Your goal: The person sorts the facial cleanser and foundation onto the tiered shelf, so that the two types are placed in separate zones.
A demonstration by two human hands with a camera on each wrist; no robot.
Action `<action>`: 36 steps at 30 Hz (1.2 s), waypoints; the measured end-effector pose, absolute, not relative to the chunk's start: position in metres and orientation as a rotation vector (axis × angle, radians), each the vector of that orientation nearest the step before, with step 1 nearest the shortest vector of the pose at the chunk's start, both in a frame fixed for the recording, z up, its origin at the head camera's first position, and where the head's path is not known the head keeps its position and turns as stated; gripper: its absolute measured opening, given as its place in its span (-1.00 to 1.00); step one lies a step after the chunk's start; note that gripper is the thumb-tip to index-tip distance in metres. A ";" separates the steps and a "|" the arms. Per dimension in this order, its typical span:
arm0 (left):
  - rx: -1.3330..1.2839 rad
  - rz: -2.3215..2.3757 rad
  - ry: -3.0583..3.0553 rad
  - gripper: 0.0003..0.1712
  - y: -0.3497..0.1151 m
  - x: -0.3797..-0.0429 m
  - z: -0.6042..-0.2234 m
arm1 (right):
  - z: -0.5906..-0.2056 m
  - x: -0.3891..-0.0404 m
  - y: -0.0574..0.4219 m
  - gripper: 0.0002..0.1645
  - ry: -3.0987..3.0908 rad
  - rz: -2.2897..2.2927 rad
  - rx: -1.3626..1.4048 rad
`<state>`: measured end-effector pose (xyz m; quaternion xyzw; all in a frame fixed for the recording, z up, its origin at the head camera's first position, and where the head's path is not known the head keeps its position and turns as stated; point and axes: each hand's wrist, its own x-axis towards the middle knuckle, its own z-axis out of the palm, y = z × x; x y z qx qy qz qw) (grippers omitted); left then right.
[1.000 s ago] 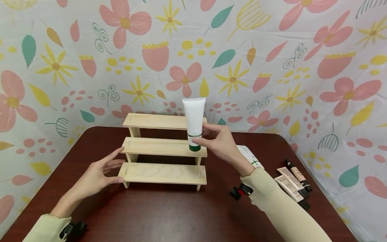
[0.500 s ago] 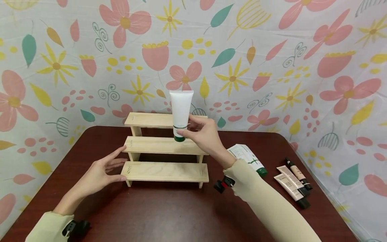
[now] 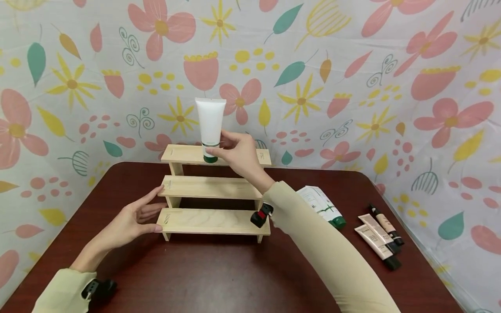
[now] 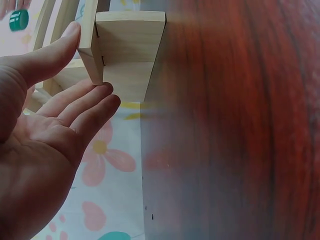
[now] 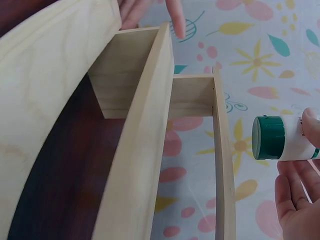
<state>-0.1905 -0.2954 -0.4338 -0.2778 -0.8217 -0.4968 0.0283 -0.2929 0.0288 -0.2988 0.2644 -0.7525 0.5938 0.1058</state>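
A three-step wooden display shelf (image 3: pixel 211 221) stands on the dark table. My right hand (image 3: pixel 240 154) pinches a white squeeze tube (image 3: pixel 211 119) near its green cap and holds it upright, cap down, in front of the top step. In the right wrist view the green cap (image 5: pixel 270 137) points toward the shelf, with a gap between them. At the shelf's left end, my left hand (image 3: pixel 127 221) touches it with fairly straight fingers: a fingertip at the middle step, the thumb at the lowest. The left wrist view shows the thumb (image 4: pixel 50 57) against a step's edge.
Right of the shelf lies a white tube with a green cap (image 3: pixel 322 206), partly covered by my right sleeve. Farther right are two beige tubes with black caps (image 3: pixel 373 243) and a slim dark-ended tube (image 3: pixel 385 221). A floral cloth (image 3: pixel 313 95) hangs behind the table.
My right hand has carried the squeeze tube left and upward, from in front of the middle step to the top step. The left hand has stayed at the shelf's left end.
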 end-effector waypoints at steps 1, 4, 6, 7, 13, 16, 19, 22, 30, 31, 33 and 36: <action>-0.859 -1.542 -2.530 0.24 -0.296 -0.191 -0.434 | -0.298 -0.295 0.025 -0.30 -2.222 1.743 0.777; -0.862 -1.557 -2.528 0.23 -0.297 -0.191 -0.435 | -0.296 -0.302 0.015 -0.29 -2.233 1.738 0.768; -0.849 -1.567 -2.535 0.22 -0.297 -0.191 -0.435 | -0.296 -0.305 0.010 -0.28 -2.241 1.729 0.768; -0.844 -1.572 -2.539 0.21 -0.298 -0.191 -0.435 | -0.295 -0.307 0.007 -0.28 -2.250 1.725 0.763; -0.827 -1.580 -2.552 0.20 -0.300 -0.191 -0.435 | -0.294 -0.318 -0.008 -0.26 -2.275 1.692 0.727; -0.824 -1.584 -2.554 0.19 -0.299 -0.191 -0.434 | -0.294 -0.321 -0.013 -0.28 -2.275 1.673 0.717; -0.822 -1.583 -2.560 0.19 -0.298 -0.191 -0.434 | -0.296 -0.324 -0.017 -0.27 -2.298 1.648 0.701; -0.821 -1.587 -2.562 0.19 -0.298 -0.191 -0.433 | -0.298 -0.325 -0.020 -0.24 -2.317 1.633 0.690; -0.814 -1.551 -2.588 0.20 -0.297 -0.191 -0.431 | -0.303 -0.328 -0.027 -0.24 -2.320 1.588 0.700; -0.812 -1.545 -2.593 0.20 -0.297 -0.191 -0.431 | -0.303 -0.328 -0.027 -0.24 -2.325 1.586 0.691; -0.810 -1.536 -2.602 0.20 -0.297 -0.190 -0.431 | -0.305 -0.328 -0.028 -0.24 -2.333 1.585 0.670; -0.808 -1.524 -2.608 0.20 -0.297 -0.190 -0.430 | -0.306 -0.329 -0.029 -0.26 -2.335 1.586 0.663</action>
